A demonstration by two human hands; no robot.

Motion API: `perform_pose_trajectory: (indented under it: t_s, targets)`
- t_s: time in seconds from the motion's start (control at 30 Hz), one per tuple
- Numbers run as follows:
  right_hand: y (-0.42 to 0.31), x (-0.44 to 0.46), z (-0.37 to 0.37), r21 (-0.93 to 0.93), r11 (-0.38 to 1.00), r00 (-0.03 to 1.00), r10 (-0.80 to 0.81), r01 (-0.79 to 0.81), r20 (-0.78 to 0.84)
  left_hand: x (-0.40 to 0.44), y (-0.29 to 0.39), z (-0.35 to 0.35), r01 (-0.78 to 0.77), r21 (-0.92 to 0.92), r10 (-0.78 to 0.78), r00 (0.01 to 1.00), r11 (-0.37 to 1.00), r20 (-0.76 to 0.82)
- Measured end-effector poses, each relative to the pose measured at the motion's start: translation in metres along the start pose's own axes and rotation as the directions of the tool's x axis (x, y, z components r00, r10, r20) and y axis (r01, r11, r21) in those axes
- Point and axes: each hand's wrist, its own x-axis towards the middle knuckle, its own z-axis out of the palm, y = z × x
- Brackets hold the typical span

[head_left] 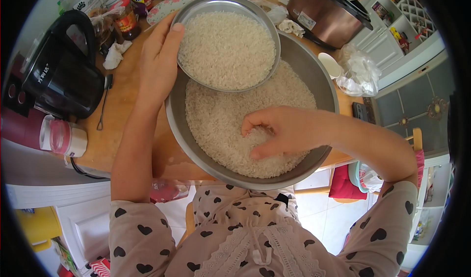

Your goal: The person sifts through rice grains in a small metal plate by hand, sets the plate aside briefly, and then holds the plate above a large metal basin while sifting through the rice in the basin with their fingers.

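Note:
My left hand [159,63] grips the left rim of a round metal plate [221,2], its thumb over the edge. White rice [228,51] covers the plate, which is held over the far side of a large metal basin [325,88]. More rice [211,125] fills the bottom of the basin. Inside it, my right hand [282,130] is curled with its fingers in the rice, and grains show between thumb and fingers. The fingertips are partly hidden.
On the wooden table [132,115], a black electric kettle [68,76] and a pink-and-white jar [64,137] stand at left. A rice cooker [326,14] is at the back right, near a plastic bag [360,68]. Sauce jars [127,22] crowd the back left.

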Motion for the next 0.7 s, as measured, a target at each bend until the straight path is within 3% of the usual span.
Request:
perform_pose_trajectory:
  t_s: [0.07,0.17,0.27,0.47,0.67,0.7]
  targets:
    - [0.001,0.002,-0.006,0.383,0.915,0.985,0.069,-0.127,0.161,-0.001,0.002,0.0,0.003,0.007,-0.003,1.0,1.0,-0.002]
    - [0.005,0.0,-0.017,0.492,0.863,0.964,-0.023,-0.115,0.266,-0.002,0.005,0.001,-0.017,0.014,0.017,1.0,1.0,-0.005]
    - [-0.004,-0.006,-0.032,0.417,0.901,0.975,0.026,-0.119,0.221,-0.001,0.006,0.001,-0.019,0.016,0.019,1.0,1.0,-0.007]
    - [-0.03,0.004,-0.077,0.393,0.915,0.988,-0.134,0.092,0.08,-0.001,0.005,0.0,-0.018,0.037,0.019,1.0,0.999,-0.015]
    - [-0.071,0.018,-0.113,0.219,0.895,0.908,-0.33,0.388,-0.26,0.002,-0.001,-0.002,-0.047,0.077,0.047,0.999,0.996,-0.01]
    - [-0.073,0.018,-0.125,0.275,0.896,0.922,-0.276,0.349,-0.271,0.001,0.0,-0.002,-0.05,0.085,0.051,0.999,0.995,-0.008]
